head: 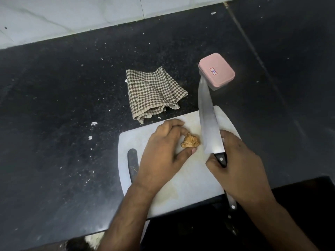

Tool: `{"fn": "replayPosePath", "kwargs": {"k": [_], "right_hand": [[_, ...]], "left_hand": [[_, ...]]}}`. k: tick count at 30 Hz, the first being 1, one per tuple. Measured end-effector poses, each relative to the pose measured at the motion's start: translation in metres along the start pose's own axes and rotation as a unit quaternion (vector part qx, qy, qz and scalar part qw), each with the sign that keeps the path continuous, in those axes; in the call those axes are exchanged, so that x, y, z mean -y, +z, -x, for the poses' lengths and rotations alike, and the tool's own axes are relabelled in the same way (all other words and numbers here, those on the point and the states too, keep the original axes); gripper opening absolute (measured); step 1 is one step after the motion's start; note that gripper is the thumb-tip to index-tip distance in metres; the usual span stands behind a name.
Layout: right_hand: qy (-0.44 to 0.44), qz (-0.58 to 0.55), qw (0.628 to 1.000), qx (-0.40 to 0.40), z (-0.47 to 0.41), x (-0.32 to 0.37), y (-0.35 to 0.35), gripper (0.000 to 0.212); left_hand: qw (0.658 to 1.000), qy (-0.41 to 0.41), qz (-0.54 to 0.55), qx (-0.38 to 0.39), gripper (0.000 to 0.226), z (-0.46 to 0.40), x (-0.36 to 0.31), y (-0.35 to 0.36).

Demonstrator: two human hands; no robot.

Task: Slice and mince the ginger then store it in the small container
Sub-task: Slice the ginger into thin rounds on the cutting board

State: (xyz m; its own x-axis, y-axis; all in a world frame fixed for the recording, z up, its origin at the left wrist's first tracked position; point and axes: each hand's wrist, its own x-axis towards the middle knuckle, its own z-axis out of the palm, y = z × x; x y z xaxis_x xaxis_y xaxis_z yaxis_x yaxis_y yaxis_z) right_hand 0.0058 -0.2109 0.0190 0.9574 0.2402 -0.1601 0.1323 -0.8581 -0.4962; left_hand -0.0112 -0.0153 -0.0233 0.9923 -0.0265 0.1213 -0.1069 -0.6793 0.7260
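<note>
The left hand (pixel 163 151) pinches the ginger (pixel 190 140) steady on the cutting board (pixel 190 178). The right hand (pixel 239 165) grips the knife (pixel 208 120) beside it, likely readying the first slice. The lidded container (pixel 216 70) waits on the worktop (pixel 72 105) beyond.

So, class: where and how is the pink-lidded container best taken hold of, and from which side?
Grip the small container across its short sides just under the pink lid, coming from above on the right. It stands upright and closed beyond the cutting board, and the knife blade crosses in front of its left edge, so that side is blocked.
</note>
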Motion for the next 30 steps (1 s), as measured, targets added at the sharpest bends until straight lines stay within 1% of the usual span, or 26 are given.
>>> {"fn": "replayPosePath", "kwargs": {"k": [2, 6, 10, 13, 15, 17, 19, 22, 25, 27, 30], "right_hand": [[-0.011, 0.014, 1.000, -0.012, 0.002, -0.002, 0.004, 0.051], [-0.034, 0.025, 0.997, -0.058, 0.002, -0.006, 0.015, 0.057], [-0.055, 0.020, 0.995, -0.076, 0.007, -0.016, 0.024, 0.052], [-0.065, 0.013, 0.994, -0.086, 0.009, -0.019, 0.029, 0.048], [-0.067, 0.006, 0.992, -0.104, 0.011, -0.018, 0.033, 0.047], [-0.064, 0.004, 0.990, -0.127, 0.014, -0.019, 0.035, 0.046], [-0.062, -0.002, 0.988, -0.142, 0.013, -0.021, 0.040, 0.045], [-0.070, -0.008, 0.983, -0.171, 0.019, -0.022, 0.042, 0.042], [-0.060, 0.005, 0.987, -0.148, 0.019, -0.022, 0.043, 0.045], [-0.060, 0.011, 0.988, -0.144, 0.024, -0.022, 0.043, 0.047], [-0.060, 0.014, 0.986, -0.153, 0.034, -0.017, 0.047, 0.049]], "left_hand": [[0.999, 0.022, -0.034, 0.002, 0.038, 0.001, 0.002, 0.001], [0.998, 0.043, -0.049, -0.012, 0.040, -0.003, 0.010, 0.003], [0.997, 0.060, -0.042, -0.020, 0.043, 0.003, 0.012, 0.009], [0.996, 0.059, -0.059, -0.018, 0.049, 0.007, 0.014, 0.007], [0.996, 0.059, -0.072, -0.012, 0.053, 0.007, 0.012, 0.003], [0.994, 0.069, -0.079, -0.010, 0.050, 0.005, 0.008, 0.000], [0.995, 0.069, -0.068, -0.010, 0.044, 0.001, 0.010, 0.003], [0.997, 0.069, -0.024, -0.015, 0.038, 0.004, 0.010, 0.004], [0.998, 0.059, 0.005, -0.019, 0.038, 0.010, 0.011, 0.003], [0.998, 0.045, 0.027, -0.018, 0.043, 0.019, 0.009, 0.002], [0.996, 0.010, 0.079, -0.032, 0.059, 0.029, 0.006, 0.000]]}}
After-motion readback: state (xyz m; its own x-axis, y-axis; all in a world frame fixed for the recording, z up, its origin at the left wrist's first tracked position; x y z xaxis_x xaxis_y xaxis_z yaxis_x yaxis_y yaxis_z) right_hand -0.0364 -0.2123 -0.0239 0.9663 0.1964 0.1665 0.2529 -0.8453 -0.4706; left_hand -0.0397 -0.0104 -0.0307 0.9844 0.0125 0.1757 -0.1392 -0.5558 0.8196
